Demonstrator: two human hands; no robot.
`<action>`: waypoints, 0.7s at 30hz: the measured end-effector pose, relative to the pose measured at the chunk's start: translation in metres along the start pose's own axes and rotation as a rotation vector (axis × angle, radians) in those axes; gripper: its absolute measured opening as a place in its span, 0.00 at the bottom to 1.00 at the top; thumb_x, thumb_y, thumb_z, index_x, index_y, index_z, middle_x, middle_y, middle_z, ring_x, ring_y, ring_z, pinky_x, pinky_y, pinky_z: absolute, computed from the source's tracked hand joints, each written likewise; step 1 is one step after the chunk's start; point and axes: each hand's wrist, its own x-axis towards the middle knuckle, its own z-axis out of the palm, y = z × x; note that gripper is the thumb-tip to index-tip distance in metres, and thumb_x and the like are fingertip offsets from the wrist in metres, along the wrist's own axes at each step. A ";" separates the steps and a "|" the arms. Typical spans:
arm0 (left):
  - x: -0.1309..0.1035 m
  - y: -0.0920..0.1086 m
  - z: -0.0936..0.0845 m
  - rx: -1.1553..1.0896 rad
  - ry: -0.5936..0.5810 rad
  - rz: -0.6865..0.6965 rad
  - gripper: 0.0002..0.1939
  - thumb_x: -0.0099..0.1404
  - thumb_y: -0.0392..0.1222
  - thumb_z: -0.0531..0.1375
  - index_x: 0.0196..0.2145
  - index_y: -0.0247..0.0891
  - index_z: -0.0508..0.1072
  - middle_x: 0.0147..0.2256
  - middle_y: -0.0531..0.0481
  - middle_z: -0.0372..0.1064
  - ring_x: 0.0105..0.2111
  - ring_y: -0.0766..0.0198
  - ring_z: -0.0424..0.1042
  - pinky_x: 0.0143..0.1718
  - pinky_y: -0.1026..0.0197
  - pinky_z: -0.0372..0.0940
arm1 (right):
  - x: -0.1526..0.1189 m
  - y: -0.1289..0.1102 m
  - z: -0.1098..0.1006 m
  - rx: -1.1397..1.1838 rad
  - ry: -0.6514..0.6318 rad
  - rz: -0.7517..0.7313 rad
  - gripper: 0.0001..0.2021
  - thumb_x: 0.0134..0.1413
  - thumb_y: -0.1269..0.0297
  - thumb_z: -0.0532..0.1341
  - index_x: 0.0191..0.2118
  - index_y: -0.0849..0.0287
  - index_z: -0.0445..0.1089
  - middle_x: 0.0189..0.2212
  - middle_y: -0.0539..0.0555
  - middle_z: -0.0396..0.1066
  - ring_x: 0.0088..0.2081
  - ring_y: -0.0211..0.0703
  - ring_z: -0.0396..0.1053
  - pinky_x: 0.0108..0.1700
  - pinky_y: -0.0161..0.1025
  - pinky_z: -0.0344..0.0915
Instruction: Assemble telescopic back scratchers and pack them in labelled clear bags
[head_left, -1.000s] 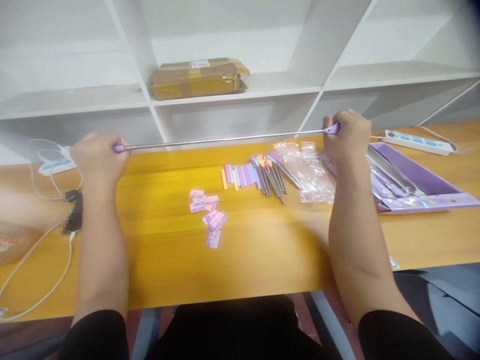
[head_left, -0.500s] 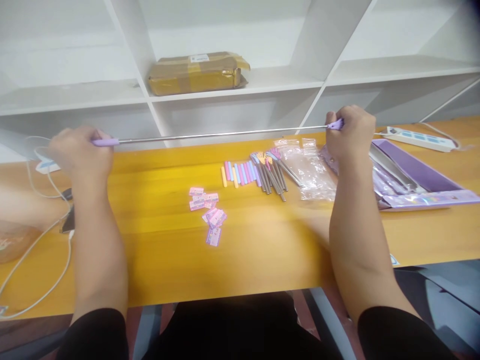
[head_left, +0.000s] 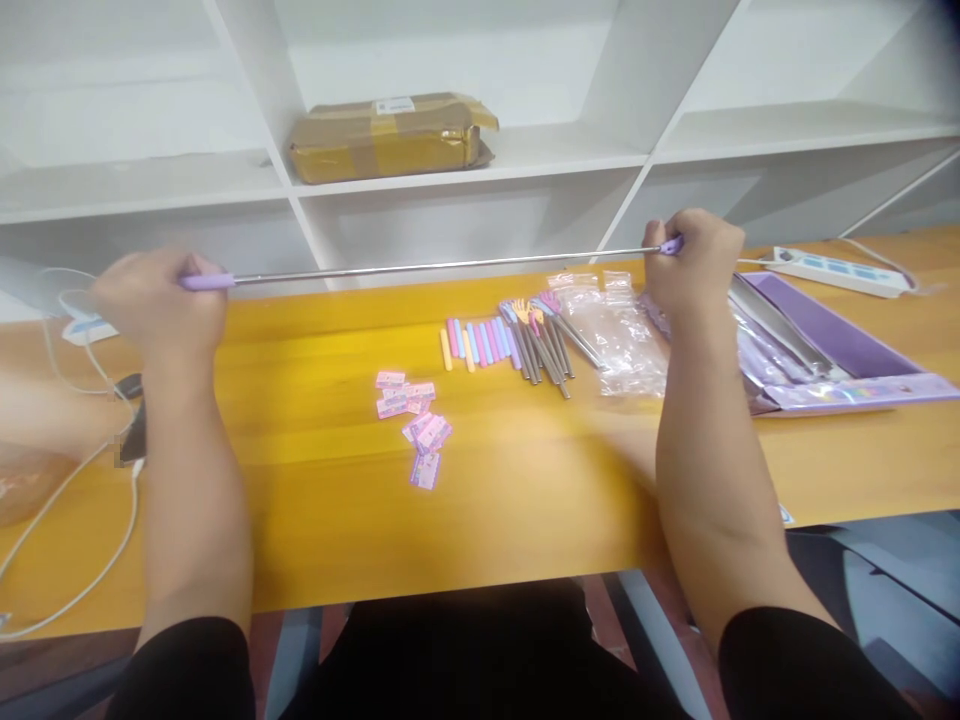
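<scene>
A long thin telescopic back scratcher (head_left: pixel 435 266) is stretched out level between my hands, above the table's far side. My left hand (head_left: pixel 161 300) is closed around its purple handle at the left. At the other end my right hand (head_left: pixel 694 260) grips the purple head, mostly hidden by the fingers. Below the rod lie a bunch of short back scratchers (head_left: pixel 544 345) with coloured hand-shaped heads and a row of pastel handle sleeves (head_left: pixel 481 344). Several small pink printed cards (head_left: pixel 420 420) are scattered nearer me.
Clear plastic bags (head_left: pixel 626 340) lie beside the bunch. A purple box (head_left: pixel 847 320) with wrapped contents stands on the right, near a white power strip (head_left: pixel 836 272). White cables (head_left: pixel 133 510) run along the left. A taped carton (head_left: pixel 390 140) sits on the white shelf (head_left: pixel 562 150) behind.
The back scratcher stays stretched between both hands. My hands have barely shifted, and the whole view has moved slightly.
</scene>
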 end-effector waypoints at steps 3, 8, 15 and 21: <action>0.000 0.003 -0.004 0.020 0.005 -0.029 0.10 0.51 0.40 0.61 0.20 0.45 0.62 0.20 0.53 0.46 0.26 0.61 0.44 0.36 0.52 0.43 | -0.001 -0.004 0.000 -0.007 -0.025 0.023 0.21 0.68 0.65 0.61 0.26 0.49 0.49 0.27 0.53 0.62 0.34 0.47 0.57 0.42 0.47 0.53; 0.001 0.005 -0.010 0.011 0.003 -0.031 0.10 0.49 0.40 0.61 0.20 0.45 0.61 0.20 0.53 0.46 0.26 0.61 0.44 0.36 0.52 0.43 | -0.003 -0.007 -0.001 -0.013 -0.024 0.014 0.20 0.66 0.65 0.60 0.26 0.50 0.50 0.25 0.52 0.59 0.32 0.47 0.55 0.42 0.47 0.53; -0.004 0.010 -0.002 -0.023 0.041 0.025 0.14 0.50 0.39 0.61 0.18 0.44 0.57 0.19 0.54 0.41 0.25 0.62 0.43 0.34 0.53 0.40 | -0.003 -0.008 0.001 -0.046 -0.001 -0.024 0.21 0.67 0.64 0.61 0.26 0.50 0.49 0.26 0.53 0.61 0.32 0.47 0.56 0.41 0.46 0.53; -0.007 0.019 0.001 -0.004 0.035 0.027 0.12 0.50 0.38 0.62 0.18 0.44 0.60 0.18 0.52 0.47 0.25 0.62 0.46 0.34 0.53 0.40 | -0.001 -0.004 -0.003 -0.065 0.007 0.000 0.21 0.67 0.64 0.61 0.26 0.50 0.48 0.29 0.55 0.66 0.33 0.46 0.56 0.41 0.46 0.52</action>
